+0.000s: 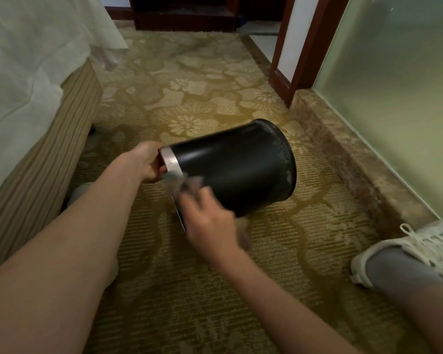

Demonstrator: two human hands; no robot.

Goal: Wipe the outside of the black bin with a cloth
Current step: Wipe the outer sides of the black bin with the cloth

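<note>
Two bare forearms reach in from the near edge, the left one largest and closest. To the far left stands a bed (23,80) with white sheets hanging over a striped base, on a gold floral carpet (189,93). The left hand (146,162) is closed around the metal-banded rim (170,159) of the black bin (241,164), thumb side up, gripping that open end. The bin is tipped on its side and seems held clear of the carpet, its mouth toward the person on the left, its base pointing right and away. Its wall is smooth and glossy black with soft highlights; the base edge looks dusty and scuffed grey. Just right of the left hand, the right hand (210,221) presses a pale cloth (187,183) against the near lower side of the bin beside the rim; its fingers are curled over the cloth, which is blurred. At the near right a white laced sneaker (420,246) with a grey sock rests on the carpet. Beyond it runs a stone sill (343,149) under a frosted glass panel (399,98).
</note>
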